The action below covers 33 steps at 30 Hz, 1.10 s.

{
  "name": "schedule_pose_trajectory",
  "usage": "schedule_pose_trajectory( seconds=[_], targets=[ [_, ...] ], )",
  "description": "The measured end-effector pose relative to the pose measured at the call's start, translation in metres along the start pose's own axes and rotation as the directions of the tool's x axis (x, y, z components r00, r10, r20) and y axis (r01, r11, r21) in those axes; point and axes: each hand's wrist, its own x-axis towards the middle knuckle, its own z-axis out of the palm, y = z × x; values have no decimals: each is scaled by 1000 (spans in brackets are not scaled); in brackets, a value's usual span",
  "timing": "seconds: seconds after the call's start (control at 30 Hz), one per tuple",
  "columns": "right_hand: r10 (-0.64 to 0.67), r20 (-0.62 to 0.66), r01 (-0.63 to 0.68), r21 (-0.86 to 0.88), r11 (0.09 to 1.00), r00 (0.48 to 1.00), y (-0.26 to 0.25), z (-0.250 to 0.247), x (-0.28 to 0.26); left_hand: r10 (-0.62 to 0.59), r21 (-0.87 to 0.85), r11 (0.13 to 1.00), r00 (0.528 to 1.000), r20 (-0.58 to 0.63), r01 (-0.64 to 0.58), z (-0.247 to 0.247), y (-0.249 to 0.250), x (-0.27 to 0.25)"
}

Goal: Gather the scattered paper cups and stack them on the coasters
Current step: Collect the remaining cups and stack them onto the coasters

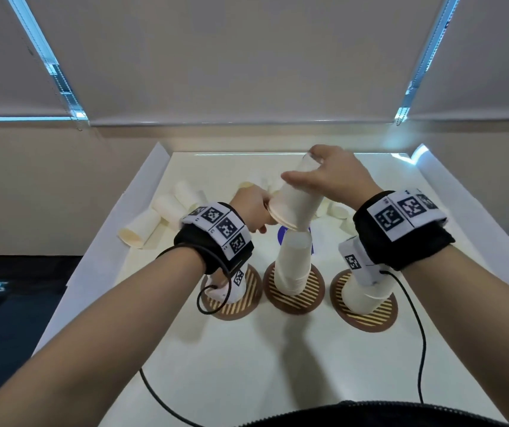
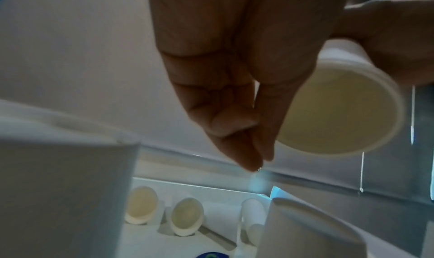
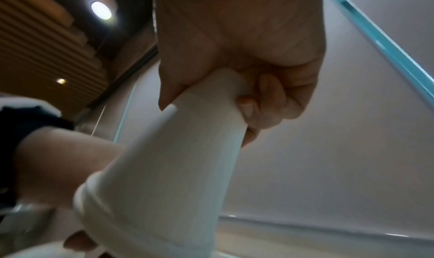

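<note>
White worktop (image 1: 247,349) with raised side walls; drawn roller blinds (image 1: 231,57) behind. Three striped coasters (image 1: 293,295) near front edge, each bearing inverted cup stack (image 1: 293,263). Loose cups (image 1: 166,211) lie toward far left corner. Right hand (image 1: 336,177) grips tilted cup (image 1: 296,198) by base, above middle stack. Left hand (image 1: 251,208), fingers curled, touches cup's rim; grip cannot tell.

Beige roller blinds (image 1: 240,57) over bright windows, dark floor (image 1: 15,303), round ceiling light (image 3: 101,10)
</note>
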Motion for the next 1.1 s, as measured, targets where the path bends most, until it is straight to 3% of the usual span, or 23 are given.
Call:
schedule_pose_trajectory(
  seconds=[0.13,0.27,0.4,0.53,0.77,0.83,0.93,1.0,1.1],
  targets=[
    [-54,82,78,-333,940,995,6,14,-12,-40,36,999,995,87,37,2,-4,1],
    [-77,234,180,-456,872,969,20,47,-23,-49,-16,999,999,-3,49,-21,-7,7],
    [19,390,213,-543,813,921,39,84,-34,-108,-60,993,988,-112,102,-57,-24,20],
    [52,402,178,-512,840,914,44,93,-27,-225,-39,974,951,-213,222,-71,-60,34],
    [37,391,70,-257,964,919,17,71,30,-372,131,902,895,-245,410,-49,-123,64],
    [62,441,69,-276,959,896,15,72,43,-434,107,874,862,-263,473,-39,-136,68],
    [96,510,72,-300,951,855,16,78,52,-558,63,795,768,-315,604,-22,-155,74],
    [104,524,58,-284,957,845,18,82,55,-627,-16,764,736,-255,645,-13,-165,76],
    [122,535,35,-274,961,836,19,88,57,-671,-227,735,734,-103,639,-15,-175,85]
  ],
)
